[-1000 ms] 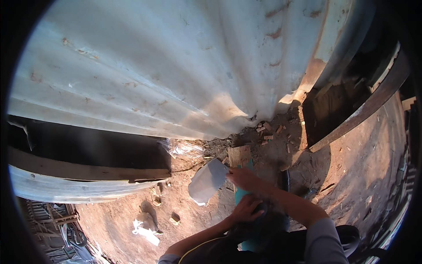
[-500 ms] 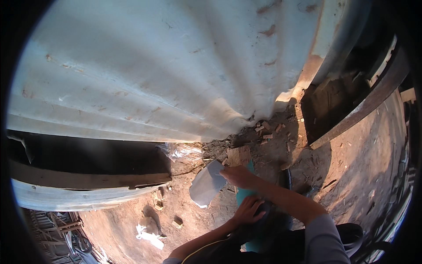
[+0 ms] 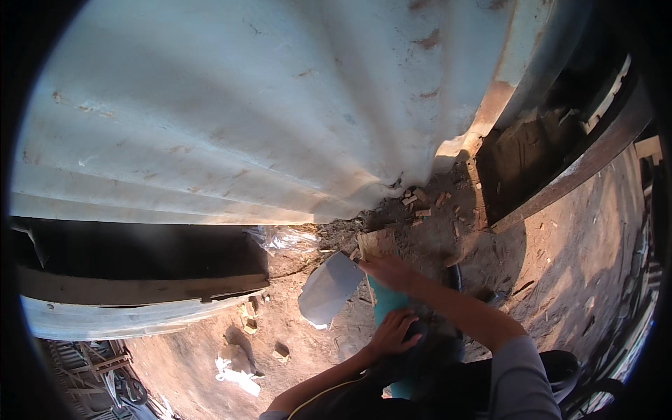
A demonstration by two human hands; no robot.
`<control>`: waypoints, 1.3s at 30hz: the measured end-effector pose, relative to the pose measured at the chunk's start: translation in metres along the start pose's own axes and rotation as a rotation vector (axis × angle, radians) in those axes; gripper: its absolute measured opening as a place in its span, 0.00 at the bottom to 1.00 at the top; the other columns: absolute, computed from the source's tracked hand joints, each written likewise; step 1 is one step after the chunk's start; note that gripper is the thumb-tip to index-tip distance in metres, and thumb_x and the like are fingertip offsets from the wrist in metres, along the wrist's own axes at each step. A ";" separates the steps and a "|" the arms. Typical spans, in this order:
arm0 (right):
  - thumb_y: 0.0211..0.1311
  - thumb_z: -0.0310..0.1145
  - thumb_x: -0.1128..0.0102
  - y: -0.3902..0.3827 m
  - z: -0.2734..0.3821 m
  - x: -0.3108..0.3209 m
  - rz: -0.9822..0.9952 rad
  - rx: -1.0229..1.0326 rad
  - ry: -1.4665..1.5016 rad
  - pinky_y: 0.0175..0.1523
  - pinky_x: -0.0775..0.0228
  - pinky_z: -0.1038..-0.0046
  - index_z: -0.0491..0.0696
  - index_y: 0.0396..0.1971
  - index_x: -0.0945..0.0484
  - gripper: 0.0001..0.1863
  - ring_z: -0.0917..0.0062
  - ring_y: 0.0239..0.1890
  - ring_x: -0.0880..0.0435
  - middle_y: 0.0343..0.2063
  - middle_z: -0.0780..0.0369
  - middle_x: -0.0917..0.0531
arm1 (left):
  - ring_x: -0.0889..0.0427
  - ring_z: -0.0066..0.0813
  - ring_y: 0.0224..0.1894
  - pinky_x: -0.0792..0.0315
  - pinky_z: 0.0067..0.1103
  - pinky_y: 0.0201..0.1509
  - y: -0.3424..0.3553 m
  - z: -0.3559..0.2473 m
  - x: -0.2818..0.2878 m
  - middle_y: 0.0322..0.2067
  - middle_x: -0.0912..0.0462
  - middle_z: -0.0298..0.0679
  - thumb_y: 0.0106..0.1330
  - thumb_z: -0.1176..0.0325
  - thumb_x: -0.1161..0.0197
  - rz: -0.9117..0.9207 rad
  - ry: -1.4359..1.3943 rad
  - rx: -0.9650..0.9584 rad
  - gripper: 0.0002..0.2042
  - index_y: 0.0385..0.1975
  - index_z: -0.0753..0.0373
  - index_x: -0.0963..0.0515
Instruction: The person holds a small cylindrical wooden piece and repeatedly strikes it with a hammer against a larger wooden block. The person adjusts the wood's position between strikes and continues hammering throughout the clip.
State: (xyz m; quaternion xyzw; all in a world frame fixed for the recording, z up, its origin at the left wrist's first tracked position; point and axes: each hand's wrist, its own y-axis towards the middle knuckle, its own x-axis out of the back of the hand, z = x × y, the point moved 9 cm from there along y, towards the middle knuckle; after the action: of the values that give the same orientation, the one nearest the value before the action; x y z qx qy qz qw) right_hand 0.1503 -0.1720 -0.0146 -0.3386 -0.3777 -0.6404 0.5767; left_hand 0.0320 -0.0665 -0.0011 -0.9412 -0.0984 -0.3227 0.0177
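The right hand [image 3: 387, 271] is seen with its fingers bent and drawn together, directed to the left; whether anything is pinched between them cannot be told. A wooden board [image 3: 376, 243] is placed directly beyond this hand, its near part being covered by the fingers. A grey sheet [image 3: 329, 288] is situated just to the left of the right hand, its upper corner lying near the fingertips; contact between them cannot be confirmed. A teal piece [image 3: 387, 301] is exposed between the two hands.

The left hand [image 3: 390, 336] is positioned nearer the body than the right hand, with its fingers somewhat parted and laid over a dark form, the nature of which is obscured by shadow. A yellow cord [image 3: 318, 399] is seen along the left forearm, below and to the left of that hand.

Small wood offcuts [image 3: 281, 352] and a white scrap [image 3: 238, 376] are scattered on the earthen ground [image 3: 308, 357], well to the left of the left hand. Beyond the right hand, crumpled clear plastic [image 3: 288, 239] and a large corrugated panel [image 3: 266, 133] are shown.
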 end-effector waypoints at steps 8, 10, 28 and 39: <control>0.63 0.34 0.45 -0.028 -0.116 0.068 -0.251 -0.519 0.099 0.34 0.26 0.57 0.46 0.40 0.30 0.10 0.55 0.32 0.19 0.35 0.54 0.22 | 0.30 0.49 0.54 0.34 0.37 0.58 0.000 0.000 0.003 0.50 0.29 0.50 0.56 0.59 0.34 -0.007 -0.047 0.008 0.24 0.49 0.64 0.30; 0.63 0.34 0.45 -0.035 -0.086 0.061 -0.224 -0.399 0.193 0.34 0.27 0.58 0.47 0.40 0.30 0.10 0.55 0.33 0.19 0.35 0.54 0.22 | 0.30 0.49 0.54 0.34 0.37 0.58 0.001 0.000 0.002 0.50 0.29 0.50 0.56 0.59 0.34 -0.001 -0.050 0.008 0.24 0.49 0.63 0.30; 0.63 0.30 0.47 -0.039 0.019 -0.020 0.101 0.035 0.097 0.26 0.27 0.58 0.48 0.39 0.32 0.07 0.56 0.24 0.20 0.33 0.55 0.24 | 0.30 0.50 0.54 0.33 0.38 0.57 -0.004 0.006 0.002 0.50 0.29 0.50 0.55 0.58 0.34 0.002 -0.044 0.008 0.24 0.48 0.63 0.30; 0.62 0.30 0.47 -0.047 -0.010 -0.008 0.070 -0.084 -0.074 0.27 0.26 0.59 0.47 0.42 0.32 0.11 0.56 0.25 0.20 0.33 0.55 0.23 | 0.29 0.50 0.52 0.33 0.38 0.56 -0.002 0.007 0.002 0.49 0.29 0.50 0.56 0.57 0.35 -0.004 -0.051 0.006 0.24 0.48 0.64 0.29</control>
State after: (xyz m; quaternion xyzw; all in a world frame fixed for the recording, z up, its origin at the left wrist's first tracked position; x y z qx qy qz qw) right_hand 0.1042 -0.1744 -0.0303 -0.3989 -0.3592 -0.6224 0.5696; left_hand 0.0371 -0.0638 -0.0057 -0.9488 -0.1018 -0.2985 0.0171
